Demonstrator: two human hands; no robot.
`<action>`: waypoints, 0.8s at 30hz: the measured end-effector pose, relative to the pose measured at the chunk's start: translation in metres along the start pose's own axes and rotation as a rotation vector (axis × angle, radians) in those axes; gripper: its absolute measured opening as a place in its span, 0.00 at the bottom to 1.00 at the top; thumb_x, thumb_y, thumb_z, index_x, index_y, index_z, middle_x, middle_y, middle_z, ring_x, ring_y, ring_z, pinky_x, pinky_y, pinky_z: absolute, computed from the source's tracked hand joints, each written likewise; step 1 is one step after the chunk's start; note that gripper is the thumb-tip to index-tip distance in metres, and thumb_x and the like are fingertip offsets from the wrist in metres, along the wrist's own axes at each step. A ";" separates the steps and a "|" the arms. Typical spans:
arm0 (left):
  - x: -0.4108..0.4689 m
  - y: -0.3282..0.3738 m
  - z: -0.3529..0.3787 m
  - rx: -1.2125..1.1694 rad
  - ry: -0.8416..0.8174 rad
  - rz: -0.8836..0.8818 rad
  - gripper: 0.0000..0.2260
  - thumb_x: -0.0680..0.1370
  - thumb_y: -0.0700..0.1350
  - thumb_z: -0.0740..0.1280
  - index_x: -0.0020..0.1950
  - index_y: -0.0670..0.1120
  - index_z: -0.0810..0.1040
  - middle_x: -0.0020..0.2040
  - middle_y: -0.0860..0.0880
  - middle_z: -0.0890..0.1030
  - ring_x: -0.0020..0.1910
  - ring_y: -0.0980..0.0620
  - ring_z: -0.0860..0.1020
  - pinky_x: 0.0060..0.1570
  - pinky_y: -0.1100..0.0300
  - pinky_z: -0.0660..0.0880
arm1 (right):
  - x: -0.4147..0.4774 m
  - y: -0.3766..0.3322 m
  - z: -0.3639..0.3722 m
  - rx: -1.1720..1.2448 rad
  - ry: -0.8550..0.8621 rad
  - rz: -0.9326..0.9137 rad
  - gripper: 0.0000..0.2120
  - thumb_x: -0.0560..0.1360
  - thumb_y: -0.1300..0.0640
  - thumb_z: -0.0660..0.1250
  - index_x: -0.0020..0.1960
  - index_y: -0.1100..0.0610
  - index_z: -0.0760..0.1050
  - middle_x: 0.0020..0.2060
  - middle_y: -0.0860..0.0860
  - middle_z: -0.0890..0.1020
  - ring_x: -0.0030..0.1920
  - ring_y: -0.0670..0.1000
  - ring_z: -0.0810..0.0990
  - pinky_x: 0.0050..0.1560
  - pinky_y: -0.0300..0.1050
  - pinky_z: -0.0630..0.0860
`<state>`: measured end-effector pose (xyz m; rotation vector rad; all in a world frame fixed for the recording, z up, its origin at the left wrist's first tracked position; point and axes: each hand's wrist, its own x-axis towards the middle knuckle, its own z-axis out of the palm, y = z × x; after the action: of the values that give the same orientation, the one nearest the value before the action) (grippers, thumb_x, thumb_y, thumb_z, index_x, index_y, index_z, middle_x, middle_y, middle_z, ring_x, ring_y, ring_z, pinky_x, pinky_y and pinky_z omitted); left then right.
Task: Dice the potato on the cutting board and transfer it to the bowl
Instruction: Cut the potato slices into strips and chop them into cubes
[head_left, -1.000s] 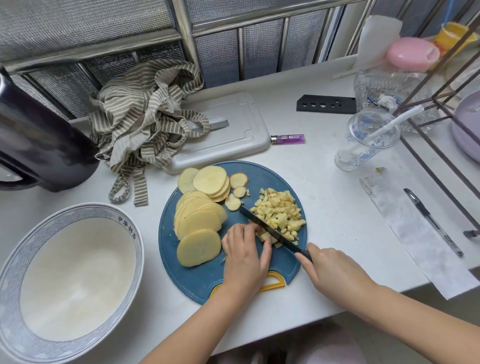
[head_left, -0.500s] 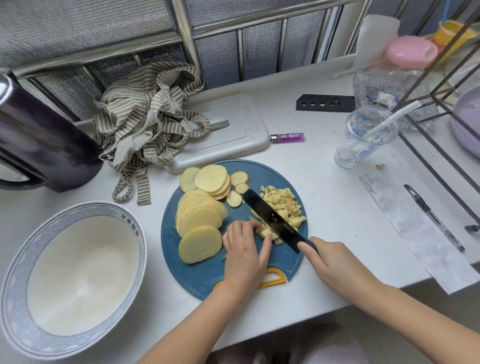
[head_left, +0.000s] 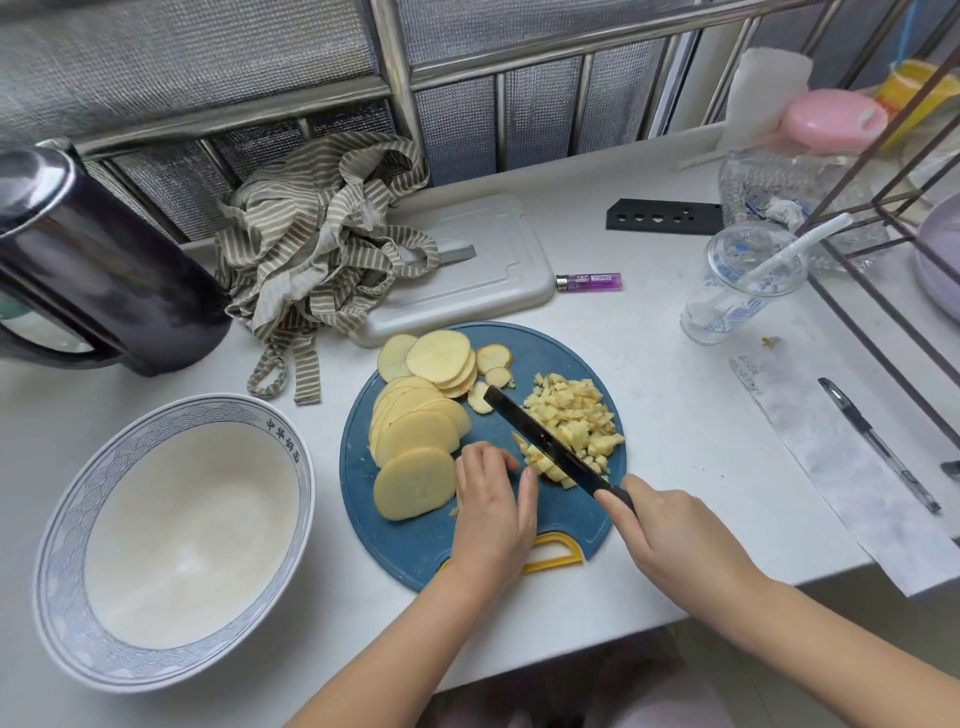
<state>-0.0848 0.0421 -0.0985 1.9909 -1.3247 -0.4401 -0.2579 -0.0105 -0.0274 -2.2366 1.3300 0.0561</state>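
A round blue cutting board (head_left: 524, 338) lies on the white counter. Overlapping potato slices (head_left: 415, 431) cover its left half, and a heap of diced potato (head_left: 571, 415) lies on its right. My right hand (head_left: 670, 535) grips the dark handle of a black knife (head_left: 540, 441), whose blade lies slantwise across the board along the left edge of the dice. My left hand (head_left: 493, 504) rests on the board, fingers curled against a few potato pieces by the blade. An empty white bowl with a blue rim (head_left: 291, 452) stands left of the board.
A dark kettle (head_left: 98, 275) stands far left, a striped cloth (head_left: 322, 249) and a white tray (head_left: 488, 270) behind the board. A purple lighter (head_left: 589, 282), plastic cup (head_left: 737, 286), pen (head_left: 878, 447) and metal rack (head_left: 883, 208) sit to the right. The counter edge runs just below the board.
The knife lifted off the pieces, turned its flat blade upward and shifted toward the far side of the board. My left hand stayed in place by the pieces.
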 end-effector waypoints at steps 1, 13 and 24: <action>0.001 0.001 0.000 0.009 -0.004 -0.007 0.14 0.78 0.56 0.53 0.47 0.46 0.68 0.47 0.53 0.64 0.48 0.54 0.64 0.50 0.65 0.63 | 0.000 0.000 0.001 0.000 0.002 -0.002 0.15 0.81 0.41 0.49 0.47 0.50 0.66 0.34 0.46 0.74 0.38 0.52 0.77 0.36 0.43 0.68; 0.007 -0.001 0.012 0.194 0.032 0.012 0.17 0.79 0.54 0.54 0.41 0.44 0.74 0.42 0.49 0.69 0.45 0.49 0.65 0.47 0.55 0.67 | 0.002 0.010 0.015 -0.008 0.017 0.015 0.18 0.81 0.40 0.49 0.48 0.53 0.69 0.36 0.51 0.80 0.39 0.53 0.79 0.38 0.46 0.74; 0.008 0.002 0.015 0.335 0.065 0.076 0.17 0.78 0.52 0.55 0.35 0.47 0.75 0.36 0.50 0.69 0.39 0.48 0.68 0.39 0.54 0.65 | 0.003 0.009 0.018 -0.036 -0.016 0.026 0.15 0.82 0.42 0.48 0.49 0.51 0.66 0.36 0.48 0.78 0.37 0.51 0.77 0.37 0.42 0.71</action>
<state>-0.0921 0.0285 -0.1068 2.1927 -1.5053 -0.1200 -0.2594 -0.0083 -0.0470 -2.2436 1.3600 0.1078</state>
